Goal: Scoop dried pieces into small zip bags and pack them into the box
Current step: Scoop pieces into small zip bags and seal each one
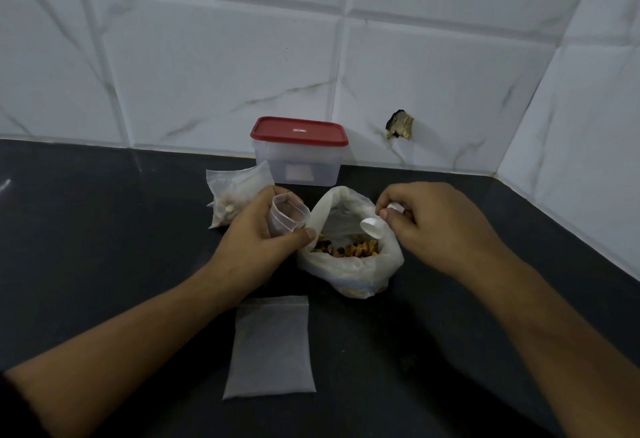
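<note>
Matt dark counter (104, 230), glossy marbled tiles (207, 57)

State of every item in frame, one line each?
box: red lid on.
large white bag: open, dried pieces inside.
small zip bag: mouth held open by left hand.
spoon: pinched by right hand, over large white bag.
filled zip bag: lying left of box.
flat zip bag: empty, on counter.

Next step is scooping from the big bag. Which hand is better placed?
Right. The right hand pinches the white spoon, its bowl just above the dried pieces; the left hand holds the small zip bag.
</note>
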`<control>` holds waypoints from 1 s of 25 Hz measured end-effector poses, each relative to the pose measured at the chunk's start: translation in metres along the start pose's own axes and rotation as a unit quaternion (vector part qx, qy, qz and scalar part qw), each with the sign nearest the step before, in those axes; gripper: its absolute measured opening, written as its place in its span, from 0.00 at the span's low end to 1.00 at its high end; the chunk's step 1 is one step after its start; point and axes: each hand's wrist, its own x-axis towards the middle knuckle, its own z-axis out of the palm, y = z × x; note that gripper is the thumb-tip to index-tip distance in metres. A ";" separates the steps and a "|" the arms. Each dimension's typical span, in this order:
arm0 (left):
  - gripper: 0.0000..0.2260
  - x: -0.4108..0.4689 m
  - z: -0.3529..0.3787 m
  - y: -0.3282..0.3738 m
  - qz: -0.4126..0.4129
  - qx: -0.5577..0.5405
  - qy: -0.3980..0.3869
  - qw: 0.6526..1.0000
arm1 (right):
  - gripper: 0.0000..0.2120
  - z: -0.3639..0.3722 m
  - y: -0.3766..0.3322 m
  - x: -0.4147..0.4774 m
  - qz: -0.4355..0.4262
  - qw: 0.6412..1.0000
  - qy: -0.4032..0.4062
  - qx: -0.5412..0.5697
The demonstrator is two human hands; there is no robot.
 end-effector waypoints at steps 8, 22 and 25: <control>0.16 0.000 0.000 0.001 -0.005 -0.010 0.001 1.000 | 0.06 -0.002 -0.004 -0.002 0.002 0.999 0.000 0.053; 0.16 0.001 0.000 0.002 -0.007 -0.004 -0.002 1.000 | 0.05 0.000 0.005 0.002 0.025 0.967 -0.052 0.250; 0.15 0.001 0.000 0.002 -0.003 -0.005 0.001 1.000 | 0.05 -0.003 0.009 0.003 0.016 0.961 -0.065 0.270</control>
